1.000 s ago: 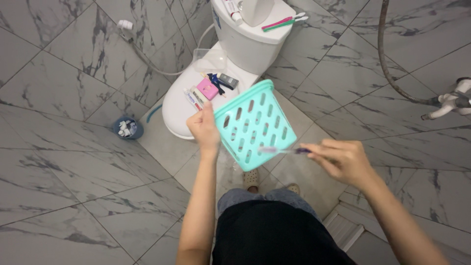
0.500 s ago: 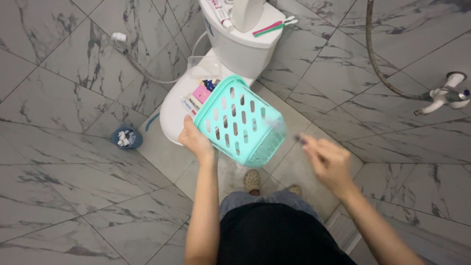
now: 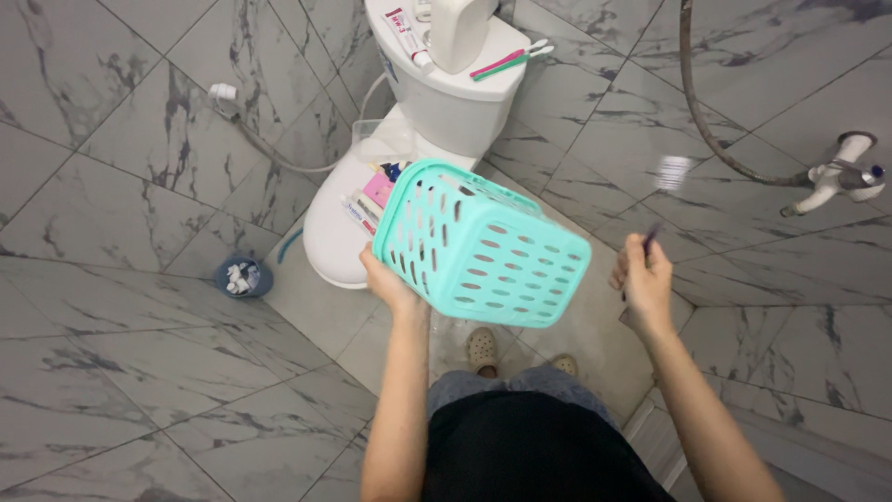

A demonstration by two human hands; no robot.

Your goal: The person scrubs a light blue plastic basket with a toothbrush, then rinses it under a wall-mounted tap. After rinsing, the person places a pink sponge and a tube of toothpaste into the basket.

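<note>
My left hand [image 3: 388, 282] grips a teal plastic basket [image 3: 483, 244] by its rim, tipped on its side with the perforated base facing me. My right hand [image 3: 643, 277] is raised to the basket's right, shut on a thin dark-handled brush [image 3: 662, 200] whose pale head is blurred above the hand. The brush is apart from the basket. Behind the basket stands a white toilet [image 3: 409, 139] with small toiletries [image 3: 372, 195] lying on its closed lid.
On the toilet tank lie a tube [image 3: 407, 26], a white bottle [image 3: 459, 28] and two toothbrushes [image 3: 509, 61]. A small blue bin [image 3: 242, 277] sits on the marble floor at left. A hose and tap [image 3: 836, 177] are on the right wall. My feet in pale clogs [image 3: 481, 349] show below.
The basket has tilted further and swung right, base toward me. My right hand has pulled away from it, lifting the brush upward to the right.
</note>
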